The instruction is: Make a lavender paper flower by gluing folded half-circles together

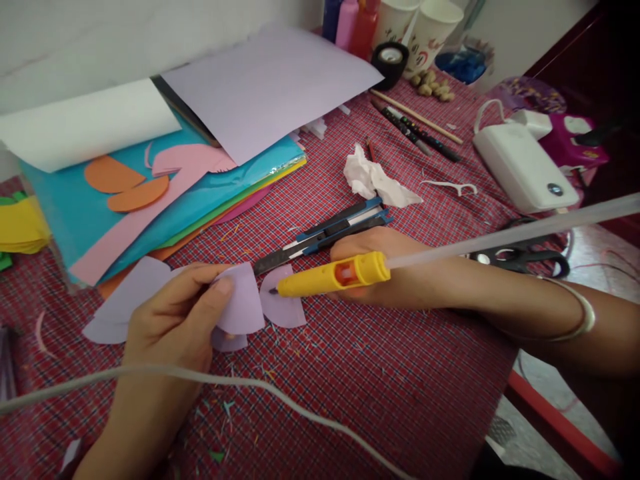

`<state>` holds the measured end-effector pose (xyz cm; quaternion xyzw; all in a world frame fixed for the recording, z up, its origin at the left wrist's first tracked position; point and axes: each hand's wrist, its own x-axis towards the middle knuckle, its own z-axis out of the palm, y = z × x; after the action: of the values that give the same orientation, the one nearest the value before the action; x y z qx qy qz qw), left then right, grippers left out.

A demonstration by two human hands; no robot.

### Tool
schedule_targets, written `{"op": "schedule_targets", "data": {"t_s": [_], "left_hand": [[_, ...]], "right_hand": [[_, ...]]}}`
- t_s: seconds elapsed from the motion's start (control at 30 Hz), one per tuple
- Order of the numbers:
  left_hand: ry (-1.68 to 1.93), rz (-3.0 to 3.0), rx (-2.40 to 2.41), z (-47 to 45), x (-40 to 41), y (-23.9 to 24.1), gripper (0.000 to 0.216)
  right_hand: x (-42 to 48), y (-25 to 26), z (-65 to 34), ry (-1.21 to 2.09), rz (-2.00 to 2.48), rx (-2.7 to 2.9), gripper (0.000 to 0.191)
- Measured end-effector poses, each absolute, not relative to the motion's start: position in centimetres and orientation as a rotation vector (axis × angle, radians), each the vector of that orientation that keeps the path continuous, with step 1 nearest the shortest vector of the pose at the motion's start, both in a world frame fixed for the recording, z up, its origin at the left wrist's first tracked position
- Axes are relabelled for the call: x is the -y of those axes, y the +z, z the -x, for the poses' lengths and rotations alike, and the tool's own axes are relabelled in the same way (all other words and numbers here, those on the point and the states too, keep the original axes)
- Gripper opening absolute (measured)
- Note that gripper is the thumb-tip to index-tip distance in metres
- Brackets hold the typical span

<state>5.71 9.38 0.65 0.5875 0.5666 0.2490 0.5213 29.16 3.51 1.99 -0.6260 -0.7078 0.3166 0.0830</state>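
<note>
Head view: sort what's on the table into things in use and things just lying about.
In use: yellow glue gun in right hand; lilac paper petals pinched by left hand.

Lying about: utility knife, scissors, crumpled tissue, coloured paper stack, pens, paper cups, tape roll.

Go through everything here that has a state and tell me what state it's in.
Glue gun: held in right hand, nozzle on a lilac petal.
Left hand: pinching a folded lilac piece.
Box cutter: lying flat on the cloth.
Tissue: crumpled.
Paper cups: upright.
</note>
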Motion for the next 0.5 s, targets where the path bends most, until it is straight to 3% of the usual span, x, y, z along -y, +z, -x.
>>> {"op": "schedule_targets", "data": {"t_s": [0.2, 0.33, 0.5], "left_hand": [[0.695, -1.154, -1.241, -6.1, -9.5, 0.6, 0.028], [0.837, -1.068, -1.251, -6.6, -9.8, 0.8, 0.028], [0.840, -1.089, -1.282, -6.5, -9.9, 0.8, 0.029]], "right_hand": [[-3.6, 2.6, -29.0, 0.983, 1.885, 2.203, 0.023], [-3.4, 2.2, -30.4, 1.121, 1.546, 2.286, 0.025], [-3.4, 0.9, -32.5, 1.503, 1.065, 1.882, 0.007]]}}
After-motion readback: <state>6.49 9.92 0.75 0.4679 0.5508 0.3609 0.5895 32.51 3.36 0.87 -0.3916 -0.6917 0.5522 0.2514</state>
